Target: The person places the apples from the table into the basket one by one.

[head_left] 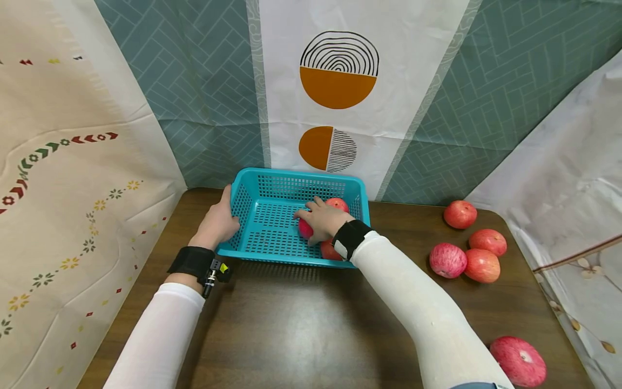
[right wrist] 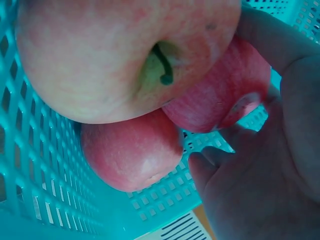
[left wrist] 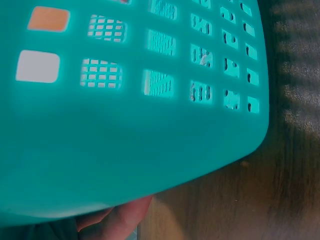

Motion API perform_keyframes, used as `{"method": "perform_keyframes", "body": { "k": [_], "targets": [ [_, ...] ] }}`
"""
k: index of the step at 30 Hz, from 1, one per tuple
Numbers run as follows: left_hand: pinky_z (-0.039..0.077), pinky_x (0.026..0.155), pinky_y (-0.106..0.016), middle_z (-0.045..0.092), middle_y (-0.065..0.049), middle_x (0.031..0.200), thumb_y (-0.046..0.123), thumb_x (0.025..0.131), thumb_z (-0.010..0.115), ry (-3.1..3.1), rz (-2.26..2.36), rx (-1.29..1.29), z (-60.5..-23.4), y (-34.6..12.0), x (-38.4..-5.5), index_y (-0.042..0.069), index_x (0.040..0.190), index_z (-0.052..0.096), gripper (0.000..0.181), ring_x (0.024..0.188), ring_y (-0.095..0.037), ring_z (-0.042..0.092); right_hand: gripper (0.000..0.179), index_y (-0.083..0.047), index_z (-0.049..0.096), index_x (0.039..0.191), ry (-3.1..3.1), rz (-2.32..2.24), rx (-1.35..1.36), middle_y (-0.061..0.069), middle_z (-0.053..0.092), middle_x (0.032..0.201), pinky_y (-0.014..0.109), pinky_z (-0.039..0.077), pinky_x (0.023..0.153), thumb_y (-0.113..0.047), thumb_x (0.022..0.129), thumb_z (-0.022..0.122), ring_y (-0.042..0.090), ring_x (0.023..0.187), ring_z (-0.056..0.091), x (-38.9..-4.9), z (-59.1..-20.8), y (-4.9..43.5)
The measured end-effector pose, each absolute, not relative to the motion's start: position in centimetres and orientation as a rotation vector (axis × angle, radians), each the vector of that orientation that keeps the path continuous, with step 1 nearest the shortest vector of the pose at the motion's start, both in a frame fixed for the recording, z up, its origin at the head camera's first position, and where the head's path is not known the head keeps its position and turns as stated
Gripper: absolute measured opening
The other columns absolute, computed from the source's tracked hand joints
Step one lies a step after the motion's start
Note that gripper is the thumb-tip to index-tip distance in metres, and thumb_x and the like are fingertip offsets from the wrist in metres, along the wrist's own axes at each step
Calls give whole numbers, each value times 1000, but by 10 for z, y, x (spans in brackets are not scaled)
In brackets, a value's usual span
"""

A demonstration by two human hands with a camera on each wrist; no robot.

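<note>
A turquoise plastic basket (head_left: pixel 272 257) with mesh walls stands at the back of the table. My left hand (head_left: pixel 217 221) grips its left rim, thumb over the inside; in the left wrist view the basket wall (left wrist: pixel 125 145) hides most of that hand. Inside the right part of the basket, my right hand (head_left: pixel 324 219) has its thumb and fingers around a deep red apple (right wrist: pixel 220 92). Two more apples lie beside it: a paler one with a stem (right wrist: pixel 100 60) and a pinkish one (right wrist: pixel 132 152). How firmly the right fingers press is unclear.
On the table's right side sit several apples: one at the back (head_left: pixel 459 214), a cluster including a dark pink one (head_left: pixel 447 260), and another near the front (head_left: pixel 518 361). A patterned cloth (head_left: pixel 209 97) hangs behind the basket, with pale cloths at both sides.
</note>
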State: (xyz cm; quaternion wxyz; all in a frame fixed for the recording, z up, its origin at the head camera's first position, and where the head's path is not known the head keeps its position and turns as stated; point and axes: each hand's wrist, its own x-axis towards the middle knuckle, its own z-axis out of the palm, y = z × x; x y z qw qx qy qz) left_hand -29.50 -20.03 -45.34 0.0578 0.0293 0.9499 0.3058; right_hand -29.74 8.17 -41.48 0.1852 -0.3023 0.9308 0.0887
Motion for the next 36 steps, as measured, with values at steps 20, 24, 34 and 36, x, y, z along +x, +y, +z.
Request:
{"method": "perform_keyframes", "body": {
  "k": [20, 24, 34, 36],
  "targets": [
    [50, 54, -40, 59, -32, 117, 7, 97, 51, 2899, 914, 100, -456, -202, -296, 16, 159, -14, 90, 72, -33, 63, 81, -25, 28, 156, 2603, -47, -839, 14, 20, 161, 58, 33, 109, -34, 89, 73, 39, 145, 7, -292, -396, 93],
    [50, 52, -39, 60, -32, 115, 6, 97, 52, 2900, 916, 114, -455, -201, -295, 15, 159, -14, 90, 70, -32, 63, 80, -25, 30, 156, 2593, -172, -823, 10, 21, 161, 58, 35, 108, -33, 89, 74, 37, 146, 6, -290, -394, 98],
    [50, 52, -39, 60, -33, 115, 5, 97, 52, 2898, 926, 121, -455, -202, -295, 14, 158, -14, 91, 71, -33, 63, 80, -22, 31, 155, 2621, -265, -772, 10, 24, 160, 52, 43, 104, -37, 88, 73, 34, 145, 10, -289, -392, 117],
    [50, 53, -40, 59, -33, 116, 6, 97, 52, 2897, 923, 117, -455, -202, -295, 14, 158, -14, 91, 72, -33, 63, 78, -21, 32, 155, 2622, -277, -778, 10, 24, 159, 52, 41, 105, -37, 89, 72, 34, 145, 10, -289, -391, 119]
  ]
}}
